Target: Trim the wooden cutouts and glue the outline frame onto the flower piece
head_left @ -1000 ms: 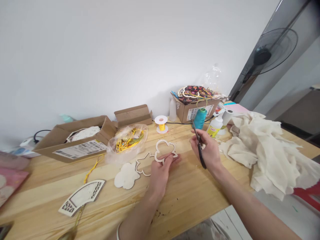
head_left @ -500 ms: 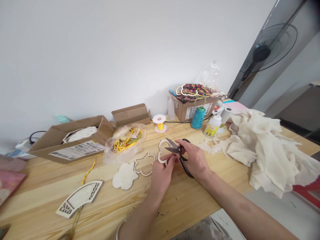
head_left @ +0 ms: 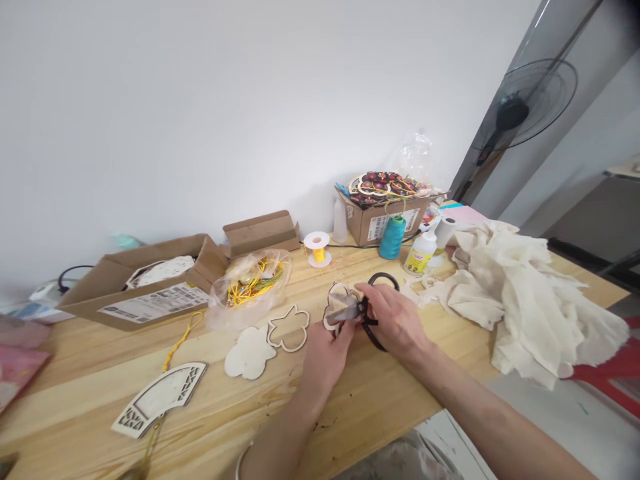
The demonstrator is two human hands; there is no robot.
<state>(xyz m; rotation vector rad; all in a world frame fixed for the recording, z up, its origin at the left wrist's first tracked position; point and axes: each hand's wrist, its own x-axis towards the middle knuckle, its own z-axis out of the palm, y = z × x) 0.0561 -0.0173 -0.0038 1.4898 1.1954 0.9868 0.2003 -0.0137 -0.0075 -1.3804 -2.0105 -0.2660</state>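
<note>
Black-handled scissors [head_left: 373, 313] are in my right hand [head_left: 400, 317], their blades spread and blurred, pointing left across a small pale flower-shaped frame [head_left: 328, 319]. My left hand [head_left: 326, 343] grips that frame by its lower edge, fingers pinched together just below the blades. Whether a blade touches the frame I cannot tell. Left of my left hand lie a flower-outline frame [head_left: 289, 329] and a solid cream flower-shaped piece [head_left: 250, 353], side by side on the wooden table [head_left: 220, 413].
Behind are a yellow thread spool [head_left: 317, 251], a teal thread cone [head_left: 393, 239], a glue bottle [head_left: 421, 253] and a filled cardboard box [head_left: 363, 227]. At left are another box [head_left: 150, 303], a bag of cords [head_left: 255, 283] and a fan-shaped piece [head_left: 160, 399]. Crumpled cream cloth [head_left: 535, 293] covers the right end.
The scissors have turned and come down, so the blades now lie across the frame. My right hand has shifted slightly right. The view has swung a little to the right.
</note>
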